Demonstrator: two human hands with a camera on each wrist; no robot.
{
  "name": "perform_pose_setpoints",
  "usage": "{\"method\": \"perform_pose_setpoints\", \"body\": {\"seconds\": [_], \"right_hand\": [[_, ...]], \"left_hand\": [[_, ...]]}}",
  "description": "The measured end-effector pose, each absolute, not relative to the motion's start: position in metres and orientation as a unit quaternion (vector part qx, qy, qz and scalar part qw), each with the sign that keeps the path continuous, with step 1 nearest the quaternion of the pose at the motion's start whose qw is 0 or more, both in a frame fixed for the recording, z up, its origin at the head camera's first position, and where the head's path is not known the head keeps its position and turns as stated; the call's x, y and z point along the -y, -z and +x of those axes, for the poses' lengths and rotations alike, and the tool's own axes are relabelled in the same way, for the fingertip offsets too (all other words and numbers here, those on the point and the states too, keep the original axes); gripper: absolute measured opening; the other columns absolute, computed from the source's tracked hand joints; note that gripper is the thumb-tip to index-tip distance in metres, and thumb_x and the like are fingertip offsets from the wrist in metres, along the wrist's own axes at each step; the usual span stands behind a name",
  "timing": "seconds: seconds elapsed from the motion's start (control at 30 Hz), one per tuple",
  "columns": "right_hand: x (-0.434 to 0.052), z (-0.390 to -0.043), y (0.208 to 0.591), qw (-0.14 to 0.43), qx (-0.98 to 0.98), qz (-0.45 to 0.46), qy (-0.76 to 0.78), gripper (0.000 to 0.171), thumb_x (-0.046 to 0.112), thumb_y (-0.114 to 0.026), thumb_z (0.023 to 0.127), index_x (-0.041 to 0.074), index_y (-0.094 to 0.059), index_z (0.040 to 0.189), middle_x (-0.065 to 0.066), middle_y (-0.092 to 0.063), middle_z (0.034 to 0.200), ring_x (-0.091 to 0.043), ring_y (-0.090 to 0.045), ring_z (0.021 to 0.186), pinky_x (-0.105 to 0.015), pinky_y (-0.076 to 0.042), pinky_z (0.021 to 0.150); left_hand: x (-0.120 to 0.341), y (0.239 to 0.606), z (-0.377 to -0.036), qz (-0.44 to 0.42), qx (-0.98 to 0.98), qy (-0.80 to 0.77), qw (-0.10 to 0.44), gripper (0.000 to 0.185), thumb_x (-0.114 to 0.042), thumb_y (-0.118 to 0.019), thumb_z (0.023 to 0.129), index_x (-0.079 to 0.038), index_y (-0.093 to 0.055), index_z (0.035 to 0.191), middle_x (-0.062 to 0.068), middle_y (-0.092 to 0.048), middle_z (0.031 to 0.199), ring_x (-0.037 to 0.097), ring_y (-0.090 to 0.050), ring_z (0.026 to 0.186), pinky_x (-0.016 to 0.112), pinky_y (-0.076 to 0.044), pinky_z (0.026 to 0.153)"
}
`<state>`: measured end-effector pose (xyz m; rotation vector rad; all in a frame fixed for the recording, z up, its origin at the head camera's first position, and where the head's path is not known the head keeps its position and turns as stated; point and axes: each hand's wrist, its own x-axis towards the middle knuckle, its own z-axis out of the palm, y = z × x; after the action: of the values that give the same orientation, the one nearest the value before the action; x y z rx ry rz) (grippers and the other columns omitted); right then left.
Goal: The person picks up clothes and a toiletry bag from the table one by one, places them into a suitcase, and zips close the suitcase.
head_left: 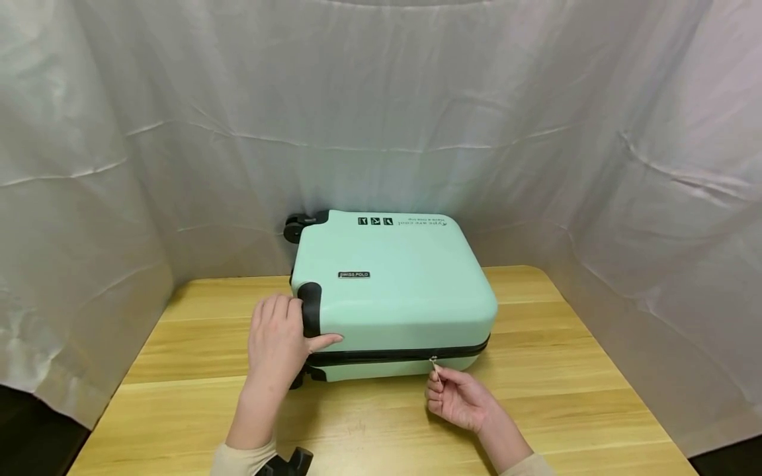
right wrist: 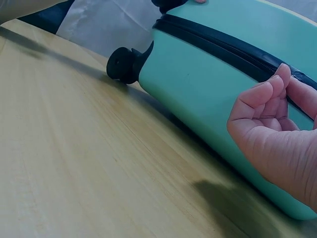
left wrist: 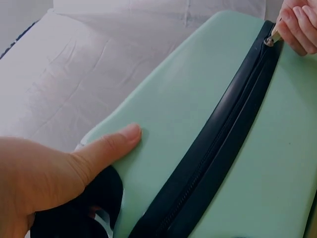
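The mint green suitcase lies flat on the wooden desk. Its shell looks hard and smooth, probably slippery, so the black corner is the better grip. The left hand rests there, fingers relaxed. The right hand pinches the zipper pull on the front side. The suitcase is closed; its contents cannot be seen.

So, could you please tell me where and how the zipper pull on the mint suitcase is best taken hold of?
Pinch the small metal zipper pull at its hanging tab, coming from the near front side, as the right hand does. The suitcase lies flat, so the zip track faces the person and the tab dangles free.
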<state>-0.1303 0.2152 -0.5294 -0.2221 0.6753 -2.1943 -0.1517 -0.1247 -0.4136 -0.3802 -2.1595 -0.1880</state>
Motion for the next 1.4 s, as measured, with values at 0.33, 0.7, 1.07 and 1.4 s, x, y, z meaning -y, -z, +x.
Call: {"method": "perform_pose_setpoints", "body": {"seconds": [0.33,0.7,1.07,1.4], "right_hand": [[-0.216,-0.13,0.529,0.404,-0.266,-0.081,0.871,0.049,0.023,-0.022,0.108,0.012,-0.067,0.092,0.005,-0.061,0.082,-0.008,-0.05,0.075,-0.02,-0.041,0.072],[-0.214,-0.13,0.527,0.394,-0.262,-0.08,0.877,0.048,0.022,-0.022,0.107,0.012,-0.066,0.092,0.004,-0.06,0.082,-0.009,-0.048,0.075,-0.021,-0.038,0.071],[-0.207,-0.131,0.524,0.39,-0.28,-0.072,0.874,0.045,0.02,-0.026,0.106,0.013,-0.067,0.091,0.005,-0.061,0.081,-0.008,-0.046,0.073,-0.02,-0.038,0.07],[-0.195,-0.133,0.521,0.405,-0.285,-0.072,0.866,0.043,0.02,-0.026,0.106,0.013,-0.066,0.09,0.005,-0.061,0.08,-0.007,-0.047,0.073,-0.02,-0.038,0.071]], "left_hand": [[0.128,0.417,-0.16,-0.178,0.865,0.087,0.461,0.086,-0.074,-0.077,0.042,0.002,-0.057,0.078,0.014,-0.06,0.076,0.033,-0.056,0.077,0.044,-0.047,0.079],[0.126,0.412,-0.162,-0.178,0.854,0.103,0.477,0.086,-0.074,-0.076,0.041,0.001,-0.062,0.081,0.014,-0.062,0.078,0.033,-0.057,0.079,0.044,-0.045,0.079],[0.124,0.414,-0.163,-0.183,0.851,0.107,0.481,0.085,-0.075,-0.073,0.043,0.001,-0.061,0.08,0.014,-0.062,0.078,0.034,-0.057,0.079,0.046,-0.046,0.083],[0.125,0.413,-0.161,-0.181,0.853,0.102,0.479,0.085,-0.073,-0.076,0.042,0.001,-0.06,0.078,0.015,-0.062,0.078,0.035,-0.057,0.08,0.047,-0.046,0.089]]}}
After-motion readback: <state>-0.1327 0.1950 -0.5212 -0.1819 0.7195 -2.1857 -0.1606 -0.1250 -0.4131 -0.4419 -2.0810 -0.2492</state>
